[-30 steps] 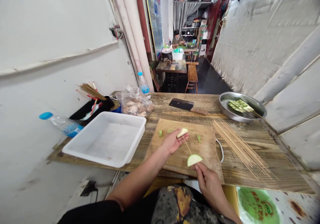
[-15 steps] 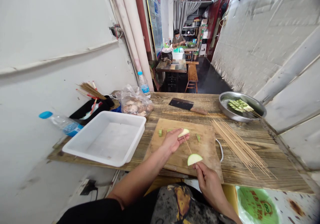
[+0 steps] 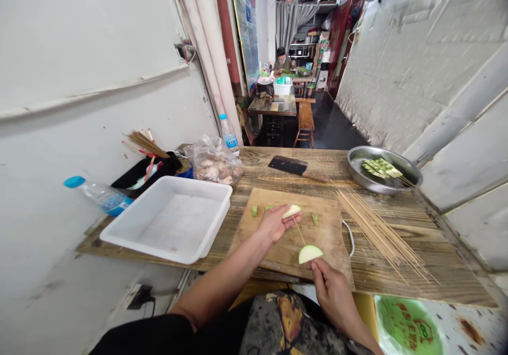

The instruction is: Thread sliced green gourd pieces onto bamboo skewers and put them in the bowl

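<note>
My left hand [image 3: 278, 221] pinches a half-moon vegetable slice [image 3: 292, 210], pale inside with a thin green rim, above the wooden cutting board [image 3: 254, 262]. A thin skewer [image 3: 297, 228] reaches from that slice down to a second half-moon slice [image 3: 310, 254]. The skewer's lower end is gripped by my right hand [image 3: 327, 281], just below the second slice. Whether the tip has entered the upper slice is too fine to tell. Small green pieces [image 3: 315, 218] lie on the board, one to the right and others by my left hand.
Loose skewers [image 3: 381, 233] spread right of the board. A cleaver [image 3: 289, 164] lies behind it. The steel bowl [image 3: 359, 181] holds skewered green slices. Left are a white tray [image 3: 174, 220], a bag of mushroom-like pieces [image 3: 214, 167] and a bottle [image 3: 101, 199]. Someone [image 3: 282, 64] sits far back.
Both hands keep nearly the same position, with the lower slice shifted very slightly right. The person in the background has changed arm posture.
</note>
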Tool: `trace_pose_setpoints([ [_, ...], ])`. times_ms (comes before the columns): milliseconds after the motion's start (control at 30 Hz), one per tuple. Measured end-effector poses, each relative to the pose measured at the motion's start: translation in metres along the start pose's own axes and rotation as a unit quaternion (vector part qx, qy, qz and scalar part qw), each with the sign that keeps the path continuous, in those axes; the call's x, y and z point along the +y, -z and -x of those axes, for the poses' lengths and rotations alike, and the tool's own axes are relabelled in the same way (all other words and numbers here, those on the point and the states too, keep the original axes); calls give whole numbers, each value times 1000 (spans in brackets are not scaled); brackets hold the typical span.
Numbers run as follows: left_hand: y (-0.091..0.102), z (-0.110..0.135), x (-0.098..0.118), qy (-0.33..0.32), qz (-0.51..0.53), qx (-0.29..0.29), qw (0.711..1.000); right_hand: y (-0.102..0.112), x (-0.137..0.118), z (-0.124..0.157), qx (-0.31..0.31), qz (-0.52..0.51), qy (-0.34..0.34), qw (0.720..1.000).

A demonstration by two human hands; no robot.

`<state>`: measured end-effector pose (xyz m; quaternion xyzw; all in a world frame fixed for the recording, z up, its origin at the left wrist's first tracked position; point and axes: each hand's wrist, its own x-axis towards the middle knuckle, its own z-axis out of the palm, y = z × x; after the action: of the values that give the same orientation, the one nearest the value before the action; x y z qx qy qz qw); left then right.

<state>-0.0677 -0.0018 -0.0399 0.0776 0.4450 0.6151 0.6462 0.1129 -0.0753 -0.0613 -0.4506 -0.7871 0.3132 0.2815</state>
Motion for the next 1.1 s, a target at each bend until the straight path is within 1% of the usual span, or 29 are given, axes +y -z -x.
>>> trace_pose_setpoints([
  [267, -2, 3, -1, 4, -12, -5, 1000, -1, 1, 0, -3, 3, 1, 1000],
  [467, -3, 1, -3, 4, -12, 3, 1000, 1, 2, 2, -12, 5, -4, 1000],
  [633, -2, -1, -2, 3, 3, 15, 1000, 1, 3, 3, 1, 21, 5, 1000],
  [833, 0, -2, -5, -2, 2, 2, 1000, 0, 3, 3, 4, 21, 10, 1000],
  [1100, 0, 1, -4, -6, -4, 2, 1000, 1, 4, 6, 14, 43, 15, 999],
])
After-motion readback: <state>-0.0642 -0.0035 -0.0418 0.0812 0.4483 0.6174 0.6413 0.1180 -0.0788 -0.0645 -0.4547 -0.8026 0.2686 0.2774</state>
